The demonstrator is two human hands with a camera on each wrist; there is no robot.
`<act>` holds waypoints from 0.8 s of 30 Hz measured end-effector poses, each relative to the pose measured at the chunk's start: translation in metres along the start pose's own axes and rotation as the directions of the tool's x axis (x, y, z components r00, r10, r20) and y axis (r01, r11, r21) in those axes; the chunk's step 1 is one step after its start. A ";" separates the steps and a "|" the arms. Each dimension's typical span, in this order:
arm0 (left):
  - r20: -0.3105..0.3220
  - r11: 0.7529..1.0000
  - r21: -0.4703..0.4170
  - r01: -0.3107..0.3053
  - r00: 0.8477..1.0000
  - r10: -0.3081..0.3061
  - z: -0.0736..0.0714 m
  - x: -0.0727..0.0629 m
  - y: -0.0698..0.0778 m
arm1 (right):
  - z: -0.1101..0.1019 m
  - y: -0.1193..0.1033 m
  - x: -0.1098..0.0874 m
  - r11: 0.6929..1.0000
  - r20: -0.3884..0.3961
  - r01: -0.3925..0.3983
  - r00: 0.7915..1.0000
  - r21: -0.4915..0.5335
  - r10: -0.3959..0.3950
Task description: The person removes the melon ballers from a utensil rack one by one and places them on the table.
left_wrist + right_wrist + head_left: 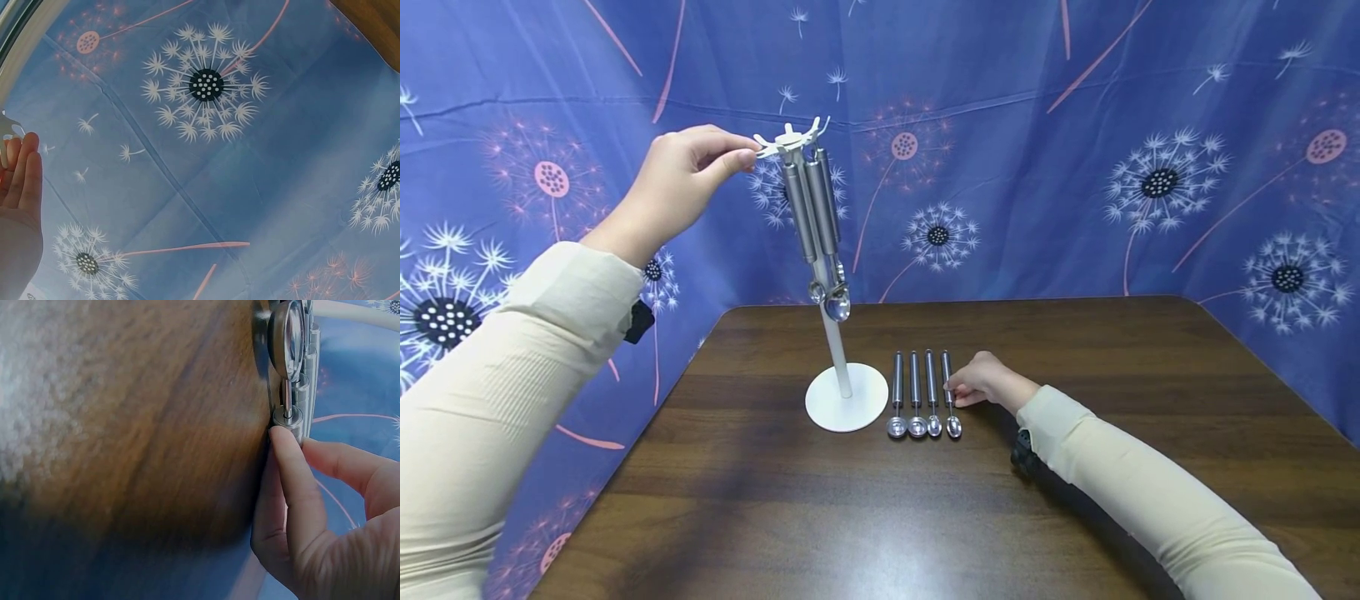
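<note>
Straight ahead of me hangs a blue cloth backdrop (1037, 192), filling the view from the top down to a brown bench (1112, 358) and carrying on past its left and right sides. The print shows large white dandelion heads (1160, 182) with black, white-dotted centres, fainter coral dandelions (904, 146) behind, slender coral stems (671, 62) and small drifting white seeds (1295, 52). A crease (977, 106) runs sideways across the upper cloth. The bench below me has dark wood grain, a straight far edge and rounded far corners. A pale glare (910, 575) shines on its near middle; a soft shadow (722, 500) darkens the left.
</note>
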State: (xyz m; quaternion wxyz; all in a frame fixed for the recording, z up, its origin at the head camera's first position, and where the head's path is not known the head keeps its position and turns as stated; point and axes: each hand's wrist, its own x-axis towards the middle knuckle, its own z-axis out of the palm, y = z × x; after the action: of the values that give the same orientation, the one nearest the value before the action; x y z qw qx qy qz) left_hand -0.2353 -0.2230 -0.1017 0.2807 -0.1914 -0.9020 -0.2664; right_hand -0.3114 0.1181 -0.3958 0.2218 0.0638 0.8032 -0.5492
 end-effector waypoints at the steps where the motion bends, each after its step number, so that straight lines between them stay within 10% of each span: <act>1: 0.000 1.000 0.000 0.001 1.000 -0.001 0.000 0.000 0.000 | 0.000 0.000 0.000 1.000 -0.002 -0.001 1.000 0.003 0.001; 24: 0.002 1.000 0.000 0.004 1.000 -0.004 0.001 -0.001 0.001 | -0.008 -0.007 -0.008 0.999 0.008 0.027 1.000 0.028 -0.027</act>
State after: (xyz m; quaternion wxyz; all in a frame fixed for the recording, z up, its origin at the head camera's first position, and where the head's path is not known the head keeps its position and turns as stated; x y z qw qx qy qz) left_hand -0.2344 -0.2222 -0.1026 0.2795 -0.1901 -0.9025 -0.2669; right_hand -0.3093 0.1237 -0.3839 0.2166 0.0538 0.7954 -0.5635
